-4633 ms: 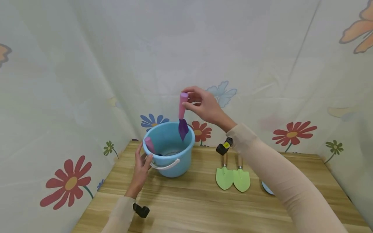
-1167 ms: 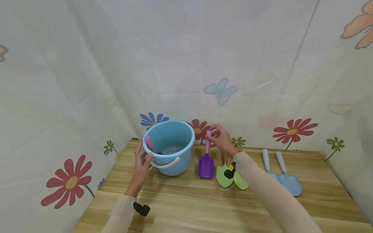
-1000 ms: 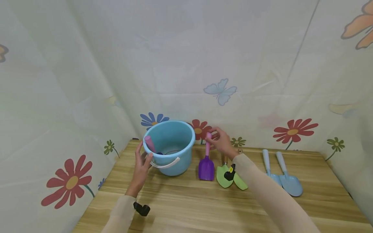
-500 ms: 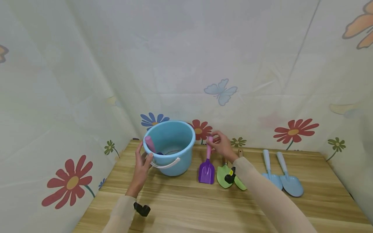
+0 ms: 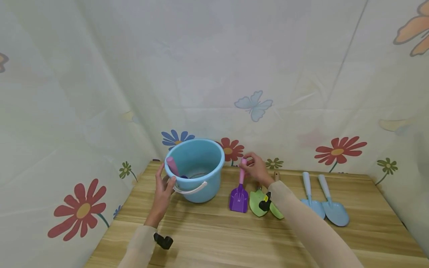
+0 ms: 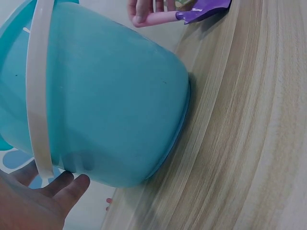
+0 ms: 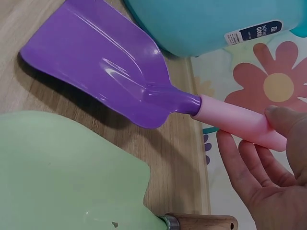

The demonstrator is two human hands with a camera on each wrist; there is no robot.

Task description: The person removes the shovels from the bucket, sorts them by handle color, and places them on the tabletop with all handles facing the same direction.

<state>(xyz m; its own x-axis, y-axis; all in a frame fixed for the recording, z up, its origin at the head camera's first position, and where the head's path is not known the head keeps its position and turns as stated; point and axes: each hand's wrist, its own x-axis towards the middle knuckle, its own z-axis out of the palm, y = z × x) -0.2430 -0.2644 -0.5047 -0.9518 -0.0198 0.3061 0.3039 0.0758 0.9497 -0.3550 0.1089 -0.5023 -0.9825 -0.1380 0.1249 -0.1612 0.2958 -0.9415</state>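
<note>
A light blue bucket (image 5: 197, 190) with a white handle (image 5: 190, 191) stands on the table. My left hand (image 5: 163, 193) holds its left side near the rim. A pink-handled tool (image 5: 172, 165) leans inside, its lower end mostly hidden. To the right of the bucket, my right hand (image 5: 256, 169) pinches the top of the pink handle (image 7: 237, 120) of a purple toy shovel (image 5: 239, 199). The purple blade (image 7: 105, 62) points toward me, tilted down low over the wood, its shadow beneath it in the right wrist view.
Two green trowels with wooden handles, one of them the left trowel (image 5: 258, 203), lie beside the shovel, partly under my right wrist. Farther right lie two light blue shovels, the outer shovel (image 5: 336, 214) in full view. A flowered cloth (image 5: 201, 74) hangs behind the wooden table (image 5: 207, 238).
My right hand has taken the purple shovel from above the bucket down to the table on its right. Lately its handle has shifted slightly right and lower. The left hand has stayed put.
</note>
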